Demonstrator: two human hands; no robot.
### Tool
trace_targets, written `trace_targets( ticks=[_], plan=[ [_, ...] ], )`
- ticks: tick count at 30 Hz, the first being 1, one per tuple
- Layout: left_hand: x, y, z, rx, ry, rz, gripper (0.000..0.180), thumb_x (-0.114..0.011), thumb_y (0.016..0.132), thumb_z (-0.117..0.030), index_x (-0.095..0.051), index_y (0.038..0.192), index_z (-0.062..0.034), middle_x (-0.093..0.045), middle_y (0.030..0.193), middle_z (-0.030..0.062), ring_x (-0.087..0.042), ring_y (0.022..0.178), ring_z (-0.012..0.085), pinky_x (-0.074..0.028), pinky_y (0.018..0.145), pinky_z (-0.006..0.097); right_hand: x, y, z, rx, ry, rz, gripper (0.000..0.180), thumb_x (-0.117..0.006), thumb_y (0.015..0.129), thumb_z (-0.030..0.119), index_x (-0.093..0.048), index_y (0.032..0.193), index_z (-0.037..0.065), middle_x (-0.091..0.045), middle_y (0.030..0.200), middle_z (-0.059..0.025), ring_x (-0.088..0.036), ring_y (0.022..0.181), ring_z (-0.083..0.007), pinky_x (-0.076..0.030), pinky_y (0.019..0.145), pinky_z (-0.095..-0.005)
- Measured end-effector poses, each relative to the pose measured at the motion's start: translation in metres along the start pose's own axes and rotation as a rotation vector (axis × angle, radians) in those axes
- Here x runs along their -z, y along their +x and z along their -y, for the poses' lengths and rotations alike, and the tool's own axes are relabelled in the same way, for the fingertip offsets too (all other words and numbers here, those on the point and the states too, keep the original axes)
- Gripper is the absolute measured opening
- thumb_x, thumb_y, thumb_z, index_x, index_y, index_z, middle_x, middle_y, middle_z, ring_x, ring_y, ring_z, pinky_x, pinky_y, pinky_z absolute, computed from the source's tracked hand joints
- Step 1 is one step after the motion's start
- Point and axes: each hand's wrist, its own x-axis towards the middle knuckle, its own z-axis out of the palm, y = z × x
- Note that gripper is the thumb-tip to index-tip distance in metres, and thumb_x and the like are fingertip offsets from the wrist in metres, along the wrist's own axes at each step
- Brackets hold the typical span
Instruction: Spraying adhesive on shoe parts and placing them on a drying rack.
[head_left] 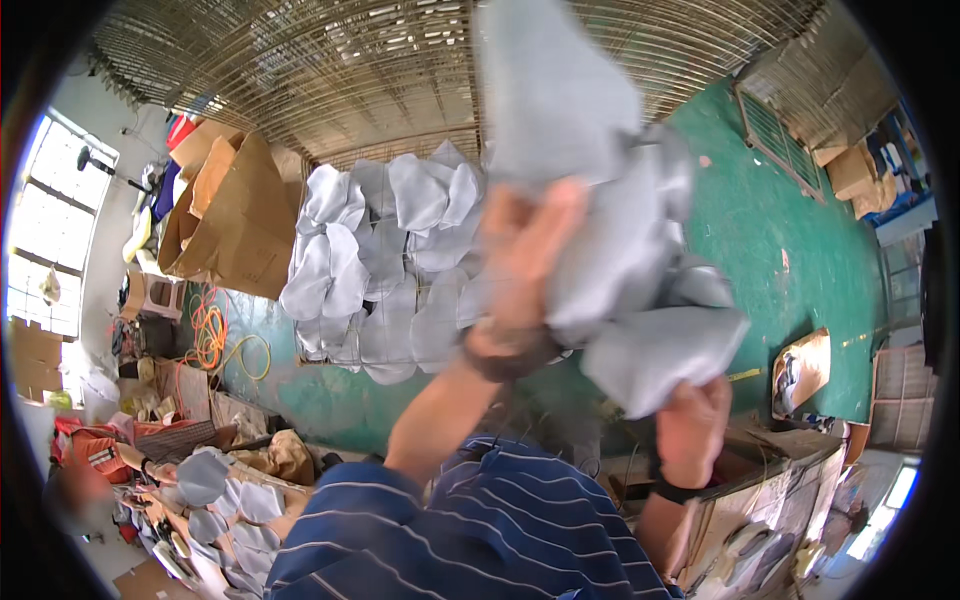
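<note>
My left hand, a dark band on its wrist, is raised in front of me and blurred by motion. Its fingers close on the lower edge of a tall grey sheet piece. Lower and to the right, my right hand pinches the bottom edge of another grey piece, also wearing a black wristband. Between the hands, more overlapping grey pieces hang or lie, partly smeared. Rows of similar rounded grey pieces rest on a wire rack to the left.
Wire mesh racks stretch across the far side. An open cardboard box stands left, near an orange hose on the green floor. At lower left, a person is beside more grey pieces. A cardboard piece lies right.
</note>
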Motion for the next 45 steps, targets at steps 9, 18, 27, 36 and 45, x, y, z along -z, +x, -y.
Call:
trace_targets(
  ticks=[9, 18, 27, 36, 45],
  plan=[
    [0.378, -0.07, 0.15, 0.827, 0.231, -0.542, 0.056, -0.069, 0.091, -0.041, -0.055, 0.128, -0.0019, -0.063, 0.119, 0.0091, -0.063, 0.102, 0.0223, -0.052, 0.088, 0.039, -0.092, 0.077, -0.272, -0.834, -0.055, 0.424, 0.03, -0.073, 0.086, 0.025, -0.066, 0.104, 0.001, -0.069, 0.092, -0.0069, -0.069, 0.077, -0.0201, -0.058, 0.065, -0.0338],
    [0.423, -0.099, 0.178, 1.174, 0.622, -0.748, 0.081, -0.074, 0.076, -0.064, -0.062, 0.12, 0.0022, -0.064, 0.111, 0.0107, -0.066, 0.093, 0.0275, -0.056, 0.073, 0.045, -0.039, 0.087, -0.275, -0.852, -0.255, 0.393, 0.026, -0.07, 0.087, 0.022, -0.066, 0.098, -0.001, -0.067, 0.088, -0.0077, -0.067, 0.075, -0.0182, -0.06, 0.064, -0.0317],
    [0.413, -0.085, 0.166, 1.302, 0.882, -0.795, 0.089, -0.074, 0.065, -0.076, -0.062, 0.111, -0.0008, -0.056, 0.099, 0.0072, -0.057, 0.082, 0.023, -0.051, 0.069, 0.046, 0.001, 0.089, -0.232, -0.712, -0.229, 0.355, 0.031, -0.071, 0.087, 0.022, -0.066, 0.106, -0.002, -0.068, 0.092, -0.0074, -0.067, 0.077, -0.0169, -0.058, 0.065, -0.0295],
    [0.422, -0.096, 0.163, 1.383, 0.885, -0.668, 0.097, -0.068, 0.064, -0.083, -0.062, 0.117, -0.0015, -0.056, 0.102, 0.0081, -0.059, 0.086, 0.0255, -0.051, 0.074, 0.047, 0.042, 0.123, -0.239, -0.665, -0.593, 0.435, 0.028, -0.071, 0.085, 0.021, -0.066, 0.105, 0.002, -0.068, 0.094, -0.0028, -0.065, 0.081, -0.0129, -0.056, 0.062, -0.0308],
    [0.435, -0.097, 0.162, 1.52, 1.035, -0.44, 0.092, -0.063, 0.065, -0.087, -0.063, 0.103, -0.0035, -0.055, 0.083, 0.0043, -0.055, 0.065, 0.0208, -0.047, 0.064, 0.046, 0.091, 0.205, -0.238, -0.555, -0.898, 0.562, 0.025, -0.073, 0.082, 0.018, -0.066, 0.099, 0.001, -0.064, 0.078, -0.0001, -0.059, 0.065, -0.0086, -0.048, 0.05, -0.0238]
  ],
)
